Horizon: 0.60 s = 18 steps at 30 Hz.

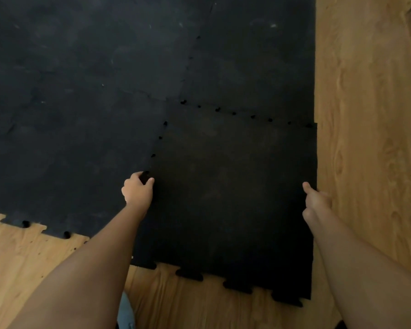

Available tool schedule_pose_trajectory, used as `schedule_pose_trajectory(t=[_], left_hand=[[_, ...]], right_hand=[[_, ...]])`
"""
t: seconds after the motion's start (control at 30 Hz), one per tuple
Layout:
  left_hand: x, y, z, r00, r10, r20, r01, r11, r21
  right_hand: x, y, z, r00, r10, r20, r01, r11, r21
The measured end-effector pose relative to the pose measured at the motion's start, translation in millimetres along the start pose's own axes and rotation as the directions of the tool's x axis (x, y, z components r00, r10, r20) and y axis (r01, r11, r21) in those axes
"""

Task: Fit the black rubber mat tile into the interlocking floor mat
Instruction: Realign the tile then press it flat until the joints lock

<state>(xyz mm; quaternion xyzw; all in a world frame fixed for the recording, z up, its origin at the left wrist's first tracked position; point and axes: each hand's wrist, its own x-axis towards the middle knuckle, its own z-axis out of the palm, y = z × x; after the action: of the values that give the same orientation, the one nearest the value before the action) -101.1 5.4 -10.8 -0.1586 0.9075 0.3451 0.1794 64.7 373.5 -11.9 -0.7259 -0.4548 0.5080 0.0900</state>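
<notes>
— Where did the tile (230,198) lie?
— On the floor (370,115), at the mat's (81,103) near right corner, mat to its left and behind it.
— And the hands?
— Left hand (138,189) on its left edge, right hand (317,200) on its right edge.

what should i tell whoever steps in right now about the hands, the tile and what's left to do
Left hand: pinching the left edge of the square black rubber mat tile, at the seam.
Right hand: gripping the tile's right edge, above the light wooden floor.
Tile: sits in the near right corner gap of the large black interlocking floor mat, roughly lined up.
Done: tile placed on its spot.
Left: small gaps show along the far and left seams, so the tabs probably still need pressing in.
</notes>
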Motion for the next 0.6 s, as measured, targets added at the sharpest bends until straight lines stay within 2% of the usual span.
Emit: schedule_pose_trajectory(t=[0.13, 0.23, 0.3, 0.37, 0.4, 0.47, 0.53, 0.6], left_hand=[[-5, -6, -7, 0.987, 0.160, -0.023, -0.158, 0.984, 0.078], [-19, -7, -3, 0.970, 0.240, -0.025, -0.225, 0.939, 0.260], [-32, -10, 0, 0.957, 0.285, -0.046, -0.242, 0.880, 0.410], [-43, -20, 2, 0.948, 0.314, -0.045, -0.261, 0.853, 0.451], [-47, -27, 3, 0.952, 0.302, -0.050, -0.248, 0.856, 0.453], [-51, -41, 6, 0.972, 0.219, -0.087, -0.162, 0.889, 0.427], [-51, -54, 10, 0.986, 0.121, -0.116, -0.070, 0.925, 0.375], [-49, -64, 15, 0.990, 0.090, -0.109, -0.042, 0.923, 0.382]], right_hand=[[-2, 2, 3, 1.000, 0.022, -0.020, -0.023, 0.997, -0.069], [-16, 1, 9, 0.996, -0.094, -0.008, 0.087, 0.951, -0.297], [-23, -1, 19, 0.986, -0.164, 0.034, 0.159, 0.850, -0.503], [-36, -1, 31, 0.953, -0.300, 0.040, 0.241, 0.671, -0.701], [-44, 2, 39, 0.897, -0.434, 0.085, 0.332, 0.535, -0.777], [-64, 10, 60, 0.688, -0.667, 0.287, 0.568, 0.248, -0.785], [-93, 17, 89, 0.482, -0.710, 0.514, 0.763, 0.052, -0.644], [-127, 25, 126, 0.302, -0.667, 0.681, 0.883, -0.073, -0.464]])
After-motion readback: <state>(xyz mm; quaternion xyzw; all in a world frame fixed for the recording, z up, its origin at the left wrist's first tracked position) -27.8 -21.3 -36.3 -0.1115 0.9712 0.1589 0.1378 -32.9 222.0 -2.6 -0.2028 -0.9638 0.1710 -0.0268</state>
